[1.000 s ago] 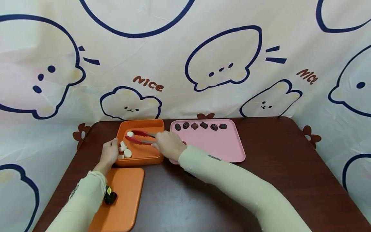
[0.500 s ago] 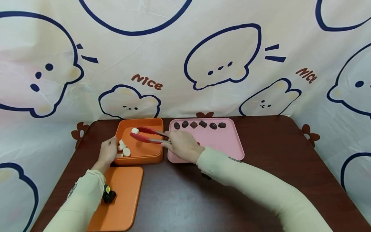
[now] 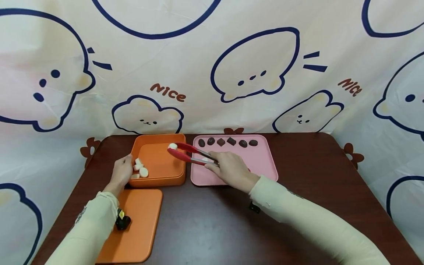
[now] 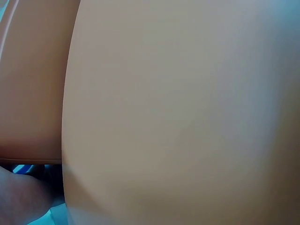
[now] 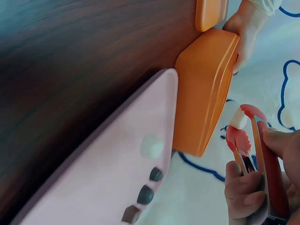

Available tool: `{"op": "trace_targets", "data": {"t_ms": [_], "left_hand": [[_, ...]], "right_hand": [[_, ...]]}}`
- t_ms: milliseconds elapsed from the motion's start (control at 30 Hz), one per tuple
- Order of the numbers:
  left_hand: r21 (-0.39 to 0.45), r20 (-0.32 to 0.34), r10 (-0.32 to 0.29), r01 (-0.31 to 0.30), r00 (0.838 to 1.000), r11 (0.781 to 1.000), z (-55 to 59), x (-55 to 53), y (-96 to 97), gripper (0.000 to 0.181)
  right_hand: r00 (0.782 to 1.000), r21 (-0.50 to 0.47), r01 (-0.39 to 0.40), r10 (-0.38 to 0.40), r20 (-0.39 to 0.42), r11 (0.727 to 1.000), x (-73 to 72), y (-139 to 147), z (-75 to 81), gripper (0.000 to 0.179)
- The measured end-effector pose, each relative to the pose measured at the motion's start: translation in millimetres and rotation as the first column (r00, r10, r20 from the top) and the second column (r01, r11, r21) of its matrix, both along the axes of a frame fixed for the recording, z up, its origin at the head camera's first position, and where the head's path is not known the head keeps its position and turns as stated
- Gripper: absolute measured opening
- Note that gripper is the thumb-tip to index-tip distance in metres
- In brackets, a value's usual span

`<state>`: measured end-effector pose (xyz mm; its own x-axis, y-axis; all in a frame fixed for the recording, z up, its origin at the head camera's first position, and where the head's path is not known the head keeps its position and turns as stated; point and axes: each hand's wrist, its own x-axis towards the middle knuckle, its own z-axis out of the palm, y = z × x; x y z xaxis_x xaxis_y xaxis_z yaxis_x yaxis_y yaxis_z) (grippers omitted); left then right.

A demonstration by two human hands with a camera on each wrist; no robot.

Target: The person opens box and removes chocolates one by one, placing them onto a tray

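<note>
My right hand [image 3: 233, 170] grips red-tipped tongs [image 5: 272, 173]. Between the tips they pinch a white marshmallow [image 5: 238, 119], held up above the right side of the orange box [image 3: 162, 181]. My left hand [image 3: 122, 170] holds the box by its left wall, with its fingers partly hidden. Several more white marshmallows [image 3: 144, 172] lie at the left inside the box. To the right, the pink tray [image 3: 258, 162] bears a row of dark chocolates [image 3: 243, 143] along its far edge. Another marshmallow [image 5: 152, 146] sits on the tray, near the chocolates.
An orange lid [image 3: 142, 228] lies flat in front of the box, under my left forearm; it fills most of the left wrist view. Dark brown table [image 3: 205, 221] stretches to the front and right. A printed cloth [image 3: 198, 66] hangs behind and at the sides.
My right hand has moved right, carrying the tongs and the pinched marshmallow from the box's left part to its right wall, and higher. My left hand stays at the box.
</note>
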<state>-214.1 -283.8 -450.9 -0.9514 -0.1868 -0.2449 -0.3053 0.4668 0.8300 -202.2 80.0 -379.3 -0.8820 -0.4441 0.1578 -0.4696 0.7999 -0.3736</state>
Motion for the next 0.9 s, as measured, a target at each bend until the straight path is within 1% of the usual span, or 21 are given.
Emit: {"op": "trace_targets", "data": {"t_ms": [33, 100, 167, 233, 400, 467, 600, 633, 667, 700, 800, 900], "left_hand": [[0.003, -0.001, 0.001, -0.001, 1.000, 1.000, 0.4, -0.2, 0.6, 0.067], [0.008, 0.000, -0.021, 0.021, 1.000, 1.000, 0.2, 1.3, 0.5, 0.067], [0.006, -0.010, -0.014, 0.014, 1.000, 1.000, -1.7, 1.5, 2.0, 0.067], [0.008, -0.003, -0.020, 0.020, 1.000, 1.000, -2.1, 2.4, 3.9, 0.067], [0.015, 0.011, -0.003, 0.003, 1.000, 1.000, -2.4, 1.3, 6.4, 0.064], [0.010, 0.000, 0.015, -0.015, 1.000, 1.000, -3.2, 0.7, 6.9, 0.065], [0.007, -0.006, 0.015, -0.015, 1.000, 1.000, -2.6, 0.8, 8.4, 0.066], [0.005, -0.002, 0.009, -0.009, 1.000, 1.000, -2.2, 0.9, 8.7, 0.066], [0.004, -0.003, 0.016, -0.016, 1.000, 1.000, -2.0, 0.4, 9.1, 0.068], [0.007, 0.002, 0.007, -0.007, 1.000, 1.000, -1.2, 0.6, 9.2, 0.067], [0.012, 0.000, 0.009, -0.009, 1.000, 1.000, -0.1, -0.6, 8.7, 0.066], [0.015, 0.002, -0.002, 0.002, 1.000, 1.000, 1.1, -1.1, 7.7, 0.063]], "right_hand": [[1.000, -0.002, 0.010, -0.010, -0.002, 1.000, 0.2, 4.8, 0.1, 0.023], [1.000, 0.005, 0.026, -0.026, 0.002, 1.000, 1.1, 14.3, 0.3, 0.026], [0.999, 0.013, 0.041, -0.042, 0.016, 0.999, 2.9, 23.1, 1.2, 0.031], [0.998, 0.025, 0.056, -0.057, 0.018, 0.998, 4.9, 31.5, 2.3, 0.036], [0.997, 0.031, 0.070, -0.071, 0.010, 0.997, 9.5, 51.0, 2.7, 0.039], [0.998, 0.030, 0.068, -0.069, 0.008, 0.997, 11.1, 58.7, 1.1, 0.039], [0.996, 0.028, 0.083, -0.084, 0.013, 0.996, 14.1, 73.6, -2.9, 0.043], [0.996, 0.029, 0.086, -0.086, 0.006, 0.996, 14.6, 77.4, -4.1, 0.044], [0.996, 0.030, 0.091, -0.091, 0.000, 0.995, 15.2, 80.7, -5.1, 0.043], [0.995, 0.033, 0.096, -0.096, -0.005, 0.995, 15.8, 84.1, -6.2, 0.043], [0.994, 0.045, 0.104, -0.102, -0.032, 0.994, 16.7, 93.4, -10.9, 0.037], [0.993, 0.062, 0.119, -0.117, -0.035, 0.991, 16.8, 100.5, -16.4, 0.032]]}}
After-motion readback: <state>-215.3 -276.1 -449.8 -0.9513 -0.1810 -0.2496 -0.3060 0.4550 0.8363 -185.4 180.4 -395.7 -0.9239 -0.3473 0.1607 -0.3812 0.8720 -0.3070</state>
